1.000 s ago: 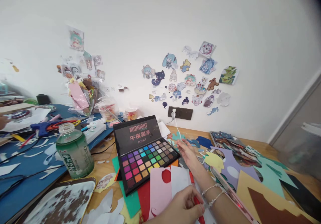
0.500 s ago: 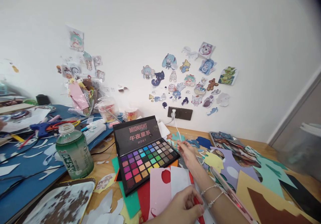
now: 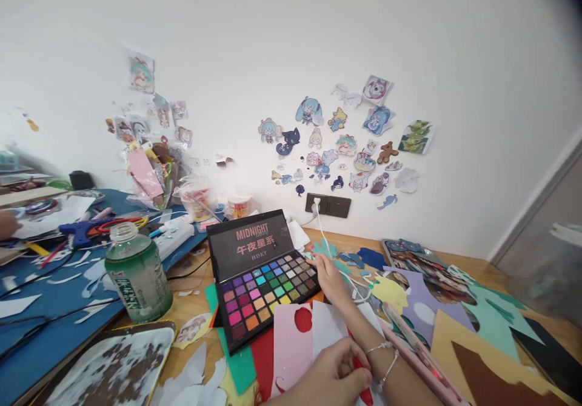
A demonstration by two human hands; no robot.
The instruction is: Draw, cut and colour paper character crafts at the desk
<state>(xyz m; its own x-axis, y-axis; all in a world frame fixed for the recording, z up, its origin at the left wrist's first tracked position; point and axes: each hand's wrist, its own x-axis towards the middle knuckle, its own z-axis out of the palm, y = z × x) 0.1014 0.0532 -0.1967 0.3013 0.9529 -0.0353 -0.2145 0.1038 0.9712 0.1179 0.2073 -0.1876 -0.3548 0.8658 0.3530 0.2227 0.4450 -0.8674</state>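
Since the earlier frame the right hand has dropped from above the white cable to the right end of the eyeshadow palette, while the left hand has barely shifted.

One wooden tabletop carries everything, with one blue cutting mat over its left part. The one palette lies open near the middle, its black lid tilted up toward the wall and its tray of coloured pans lying flat; it rests on a green sheet. The right hand's fingers are loosely curled and half open, their tips touching the palette's far right corner beside the grey and brown pans, gripping nothing that I can see. The white cable runs from the wall socket down behind that hand.

One green bottle, uncapped, stands upright to the left of the palette, well apart from both hands. One pink sheet with a round hole and one white sheet lie just in front of the palette, between the two hands.

The left hand sits at the bottom edge, its fingers closed around one slim red tool; what kind of tool is unclear. Two thin bracelets circle the right wrist.
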